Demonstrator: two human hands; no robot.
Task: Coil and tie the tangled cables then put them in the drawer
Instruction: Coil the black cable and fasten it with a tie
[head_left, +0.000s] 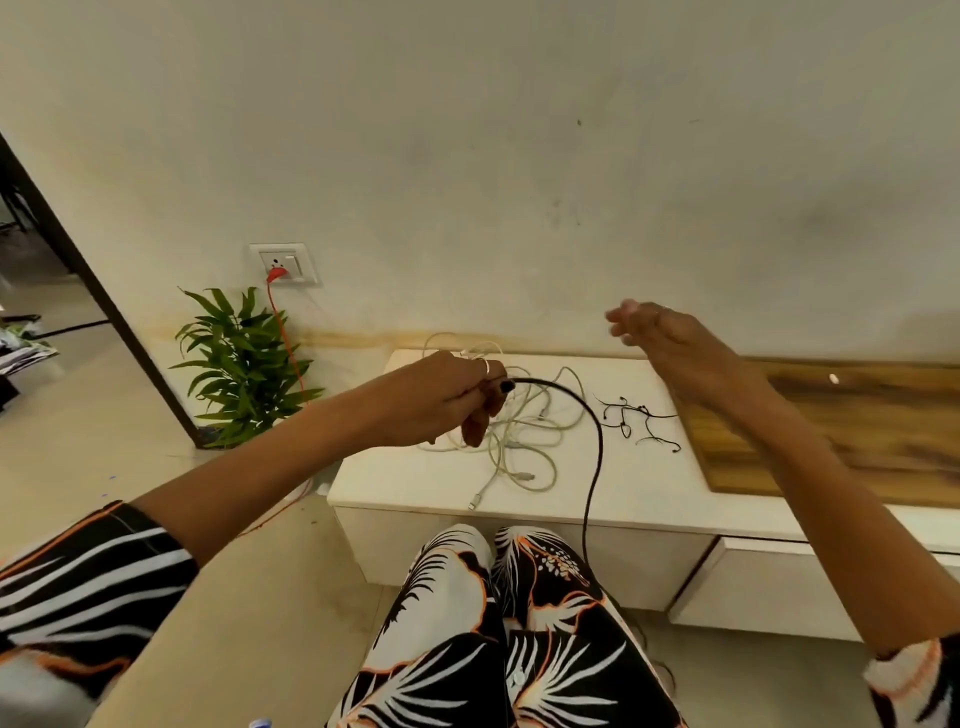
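A black cable (582, 410) is pinched at one end by the left hand (447, 397), whose fingers are curled round it above the left part of a low white cabinet (639, 493). From that grip the cable is seen to arch rightward and then drop almost straight down in front of the cabinet edge toward the lap, where its lower end is lost against the patterned clothing, so its long axis runs mostly vertical, below and right of the gripping hand. The right hand (660, 332) is held raised and empty, fingers loosely spread, up and to the right of the cable's arch; the hanging length lies between the two arms, and it is judged the free hand would have to come down and inward to gather it. Behind the left hand a tangle of white cables (519, 431) is spread on the cabinet top, with a thin black earphone wire (639, 421) just to its right. A wooden panel (831, 431) adjoins on the right, a drawer front (753, 587) shows below, and a potted plant (244, 364) and wall socket (283, 263) stand to the left.
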